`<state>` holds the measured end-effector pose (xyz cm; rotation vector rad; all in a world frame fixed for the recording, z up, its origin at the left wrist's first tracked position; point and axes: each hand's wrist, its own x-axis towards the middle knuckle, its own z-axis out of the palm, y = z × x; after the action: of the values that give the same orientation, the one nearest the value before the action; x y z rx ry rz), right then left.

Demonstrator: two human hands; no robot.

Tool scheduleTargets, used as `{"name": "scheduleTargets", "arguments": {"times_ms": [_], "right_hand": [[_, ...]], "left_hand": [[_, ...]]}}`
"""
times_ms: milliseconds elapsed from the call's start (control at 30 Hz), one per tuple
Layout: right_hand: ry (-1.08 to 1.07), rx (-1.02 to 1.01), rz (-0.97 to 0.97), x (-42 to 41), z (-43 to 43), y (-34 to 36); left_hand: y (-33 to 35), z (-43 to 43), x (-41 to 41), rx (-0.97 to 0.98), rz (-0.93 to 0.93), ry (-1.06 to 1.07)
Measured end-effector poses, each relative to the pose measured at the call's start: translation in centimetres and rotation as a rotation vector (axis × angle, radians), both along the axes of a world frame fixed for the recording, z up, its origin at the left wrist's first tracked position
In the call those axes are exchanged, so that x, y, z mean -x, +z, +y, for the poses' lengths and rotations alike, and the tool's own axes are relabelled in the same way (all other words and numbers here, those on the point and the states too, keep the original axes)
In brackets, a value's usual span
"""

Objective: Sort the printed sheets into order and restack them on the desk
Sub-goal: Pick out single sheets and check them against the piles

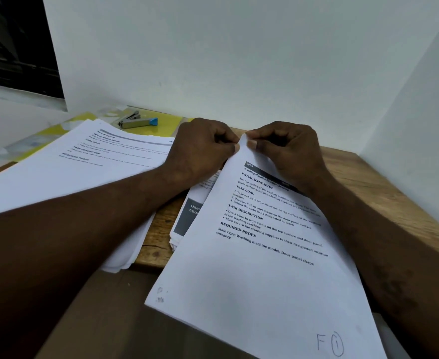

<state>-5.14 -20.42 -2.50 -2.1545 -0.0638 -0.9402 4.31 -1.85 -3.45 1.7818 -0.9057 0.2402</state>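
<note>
- The printed sheet (260,268) lay lifted at its far end, its head corner raised between the two hands and its foot hanging past the near edge of the desk (368,177) towards the person.
- The left hand (200,149) had curled fingers and pinched that corner from the left. The right hand (288,151) pinched the same corner from the right, thumb on the printed face. The two hands were almost touching.
- Neither hand was nearer; both held the one corner. The rest of the sheet lay on the near side of the grip.
- Its long axis ran from the grip towards the person, slanting right. The heading pointed away and the handwritten "F 1" sat at the near corner.
- Whether one leaf or several were pinched could not be determined.
- A lower pile (187,221) lay under the sheet. A larger stack (71,174) lay to the left, under the left forearm.
- Judgement: separating or moving the sheet would turn on the pinched corner; the stack was closer to the left hand.
</note>
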Motion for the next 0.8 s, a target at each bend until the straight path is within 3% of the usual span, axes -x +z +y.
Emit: {"name": "scheduleTargets", "arguments": {"times_ms": [300,467,800], "right_hand": [[-0.025,0.061,0.002,0.0,-0.2,0.2],[-0.022,0.117,0.009,0.1,0.1,0.3],[-0.039,0.134,0.293,2.0,-3.1,1.8]], "left_hand": [[0.0,0.0,-0.1,0.031,0.056,-0.048],[0.0,-0.3,-0.1,0.08,0.201,-0.081],[-0.2,0.0,-1.1,0.247,0.482,-0.143]]}}
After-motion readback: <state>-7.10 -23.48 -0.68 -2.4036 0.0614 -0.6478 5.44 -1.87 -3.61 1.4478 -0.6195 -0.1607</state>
